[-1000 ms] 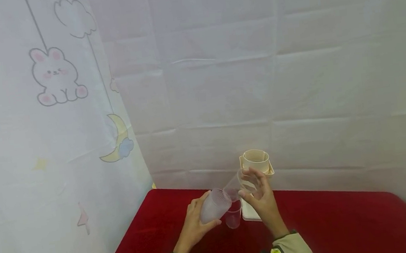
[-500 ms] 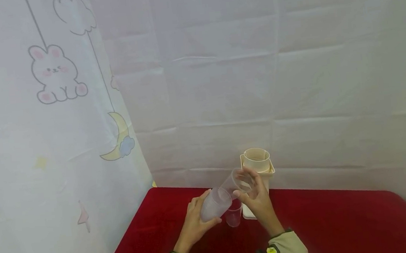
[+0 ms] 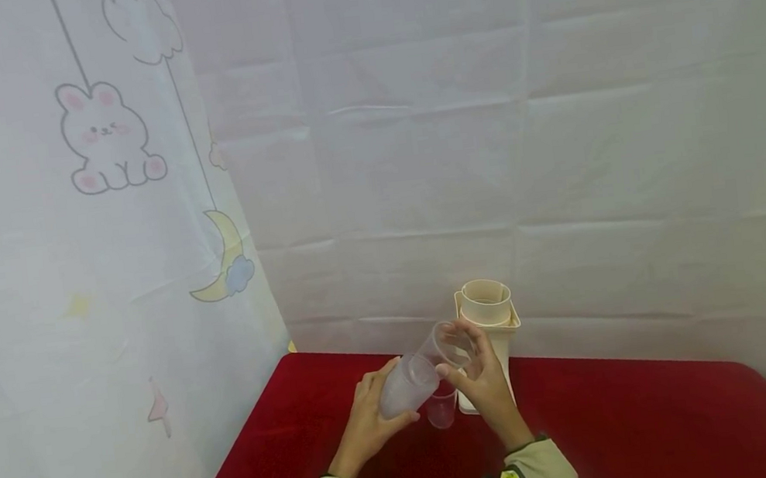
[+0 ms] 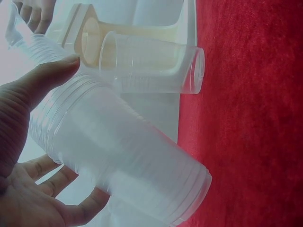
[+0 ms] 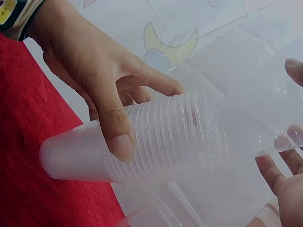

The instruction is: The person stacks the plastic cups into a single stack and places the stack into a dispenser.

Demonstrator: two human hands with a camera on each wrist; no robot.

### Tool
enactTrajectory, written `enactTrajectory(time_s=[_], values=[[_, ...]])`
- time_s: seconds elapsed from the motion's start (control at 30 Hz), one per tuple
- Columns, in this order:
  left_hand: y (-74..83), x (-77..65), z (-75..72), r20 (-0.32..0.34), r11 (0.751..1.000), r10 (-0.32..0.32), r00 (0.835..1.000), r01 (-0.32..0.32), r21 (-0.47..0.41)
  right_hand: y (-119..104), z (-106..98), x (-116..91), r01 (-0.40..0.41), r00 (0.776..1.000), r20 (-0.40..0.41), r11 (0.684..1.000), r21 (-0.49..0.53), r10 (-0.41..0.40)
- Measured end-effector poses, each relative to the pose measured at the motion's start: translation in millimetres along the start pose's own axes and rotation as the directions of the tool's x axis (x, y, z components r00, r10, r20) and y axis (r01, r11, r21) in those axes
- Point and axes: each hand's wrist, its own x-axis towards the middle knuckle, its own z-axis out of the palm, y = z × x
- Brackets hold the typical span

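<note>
My left hand (image 3: 366, 426) grips a tilted stack of nested clear plastic cups (image 3: 399, 393), its mouth toward the right hand. In the right wrist view the thumb lies across the ribbed stack (image 5: 161, 137), fingers on the far side. A single clear cup (image 3: 433, 349) is held near its rim by my right hand (image 3: 489, 391). This cup's base end overlaps the stack's mouth. In the right wrist view its see-through wall (image 5: 265, 113) lines up with the stack. Another clear cup (image 3: 442, 413) stands upright on the table below, partly hidden by the held cups.
A cream-coloured stand with a round ring on top (image 3: 487, 310) is on the table just behind the right hand. The table has a red cloth (image 3: 626, 416). White printed wall sheets (image 3: 378, 193) rise behind and to the left.
My right hand has moved slightly left with the single cup, bringing it closer along the stack's mouth. The left hand keeps the stack almost still.
</note>
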Motion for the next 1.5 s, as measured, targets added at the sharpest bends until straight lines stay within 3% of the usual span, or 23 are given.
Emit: enactTrajectory(time_s=[0.73, 1.13, 1.5], values=[[-0.5, -0.5, 4.4, -0.004, 1.0, -0.006, 1.0, 0.006, -0.029, 8, 0, -5, -0.024, 0.999, 0.026, 1.0, -0.017, 0.024], [0.4, -1.0, 5.8, -0.005, 1.0, -0.006, 1.0, 0.006, -0.025, 10, 0, -6, 0.005, 0.999, 0.043, 1.0, -0.014, -0.004], [3.1, -0.2, 6.5, -0.003, 1.0, 0.006, 1.0, -0.006, -0.008, 13, 1, -9, -0.033, 0.999, 0.035, 0.999, -0.019, 0.034]])
